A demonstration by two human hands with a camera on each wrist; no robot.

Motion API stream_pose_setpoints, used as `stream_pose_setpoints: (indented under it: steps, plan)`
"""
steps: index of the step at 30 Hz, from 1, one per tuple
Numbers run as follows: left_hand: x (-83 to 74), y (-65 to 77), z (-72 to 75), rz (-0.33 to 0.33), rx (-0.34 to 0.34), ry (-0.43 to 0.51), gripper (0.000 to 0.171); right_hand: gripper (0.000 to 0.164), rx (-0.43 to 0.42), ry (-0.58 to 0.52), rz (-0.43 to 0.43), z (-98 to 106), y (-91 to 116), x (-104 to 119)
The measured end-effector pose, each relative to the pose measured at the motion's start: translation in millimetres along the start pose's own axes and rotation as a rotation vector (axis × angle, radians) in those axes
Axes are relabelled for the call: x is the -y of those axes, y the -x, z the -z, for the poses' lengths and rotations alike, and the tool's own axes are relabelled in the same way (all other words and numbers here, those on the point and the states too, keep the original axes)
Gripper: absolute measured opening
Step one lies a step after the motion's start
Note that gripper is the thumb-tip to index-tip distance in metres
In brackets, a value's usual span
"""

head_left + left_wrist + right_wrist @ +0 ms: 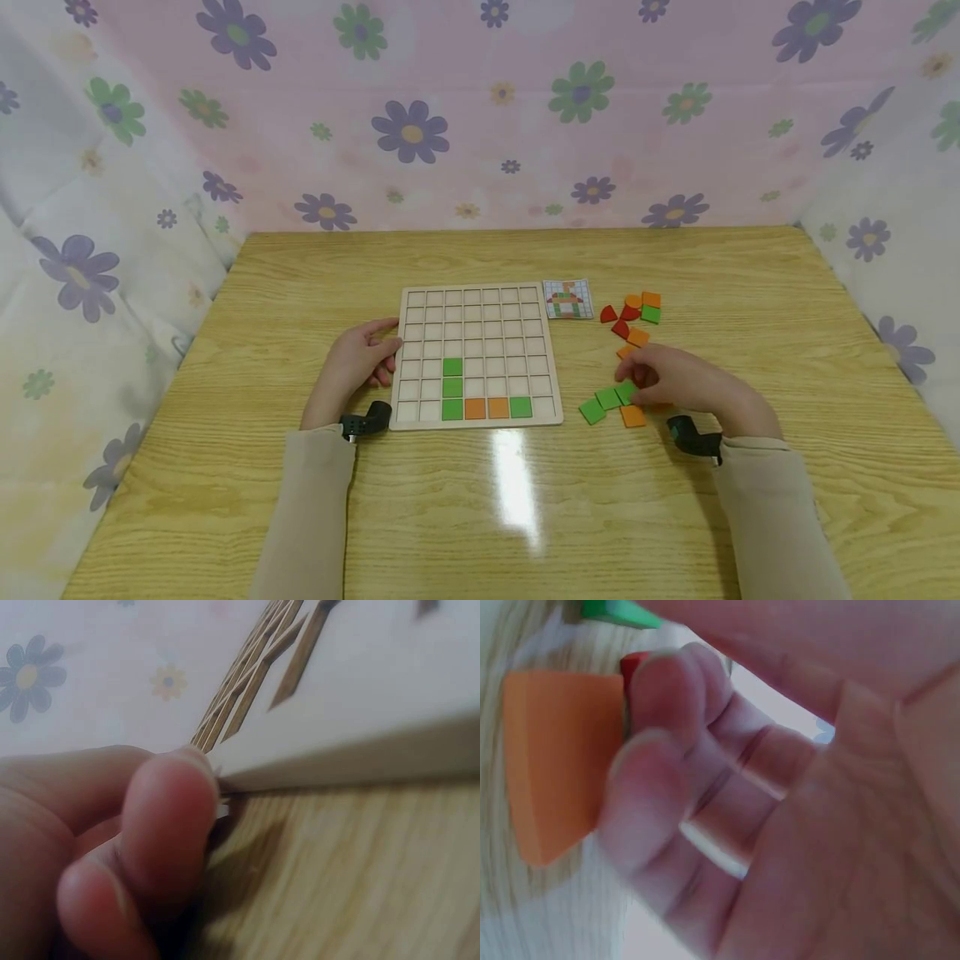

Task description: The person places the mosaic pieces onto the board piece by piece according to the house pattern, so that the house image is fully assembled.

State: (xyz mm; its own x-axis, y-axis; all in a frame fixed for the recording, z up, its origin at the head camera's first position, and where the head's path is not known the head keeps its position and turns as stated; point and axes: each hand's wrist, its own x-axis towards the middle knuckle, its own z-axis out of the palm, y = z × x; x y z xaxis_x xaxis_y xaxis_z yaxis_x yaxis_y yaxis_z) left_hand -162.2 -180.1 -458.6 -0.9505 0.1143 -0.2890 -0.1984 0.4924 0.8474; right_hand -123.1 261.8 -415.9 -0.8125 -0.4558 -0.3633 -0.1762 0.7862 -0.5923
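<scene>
Head cam sits high, faces forward and down, wide on table (225,500); left wrist cam low, close to left hand (352,364), facing edge of board (367,697); right wrist cam very close, looks along right hand (682,385) at orange tile (566,754); head and left wrist share board

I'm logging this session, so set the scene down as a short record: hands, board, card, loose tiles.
Left hand: at the left edge of the board
Board: four green tiles and two orange tiles set in its cells
Card: by the board's upper right corner, showing a coloured pattern
Loose tiles: green, orange and red, right of the board
Right hand: among the loose tiles; grip unclear
</scene>
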Motion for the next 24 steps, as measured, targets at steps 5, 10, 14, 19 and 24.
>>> stream_pose_setpoints:
  steps: [5,10,14,19,24]
  plan:
    - [-0.3,0.3,1.0,0.000,0.001,-0.008,0.046,0.022,-0.006,0.021,0.016,0.6,2.4,3.4]
    - [-1.7,1.0,1.1,-0.003,0.003,-0.006,0.046,0.023,-0.029,0.033,0.019,-1.1,0.9,7.1]
    - [-2.6,2.0,0.7,-0.007,0.006,-0.002,0.045,0.025,-0.042,0.011,0.017,-2.8,-1.3,7.1]
    - [-2.1,1.2,0.2,-0.016,0.005,-0.002,0.044,0.025,-0.051,-0.013,0.023,-3.7,-4.6,6.0]
    - [-1.1,0.5,-0.1,-0.014,-0.002,-0.010,0.044,0.023,-0.056,-0.019,0.006,-4.2,-6.6,6.6]
